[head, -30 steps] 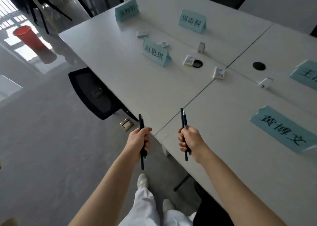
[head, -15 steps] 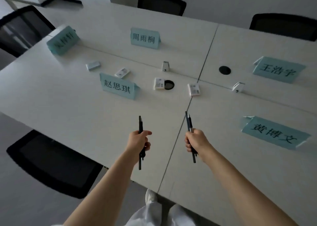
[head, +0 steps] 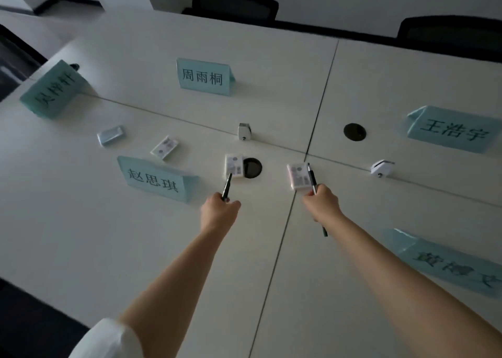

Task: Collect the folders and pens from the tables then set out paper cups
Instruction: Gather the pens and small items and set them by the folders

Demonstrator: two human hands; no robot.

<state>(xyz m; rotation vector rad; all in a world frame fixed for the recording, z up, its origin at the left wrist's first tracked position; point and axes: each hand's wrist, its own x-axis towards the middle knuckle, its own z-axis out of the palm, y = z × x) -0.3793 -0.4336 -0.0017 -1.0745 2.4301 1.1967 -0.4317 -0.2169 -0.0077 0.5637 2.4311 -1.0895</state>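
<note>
Pens (head: 227, 188) gripped in both hands, outstretched over table (head: 81, 221)

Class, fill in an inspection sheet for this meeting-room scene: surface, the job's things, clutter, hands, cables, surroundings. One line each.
Surface: white tables pushed together, seams crossing near the middle; two round cable holes.
Job's things: dark pens in the left hand and dark pens in the right hand; no folders or paper cups seen.
Clutter: five teal name cards; small white packets and two small white stands near the middle.
Hands: left hand and right hand both closed on pens, held over the table.
Cables: nothing seen.
Surroundings: black chairs at the far side, pale wall behind.
</note>
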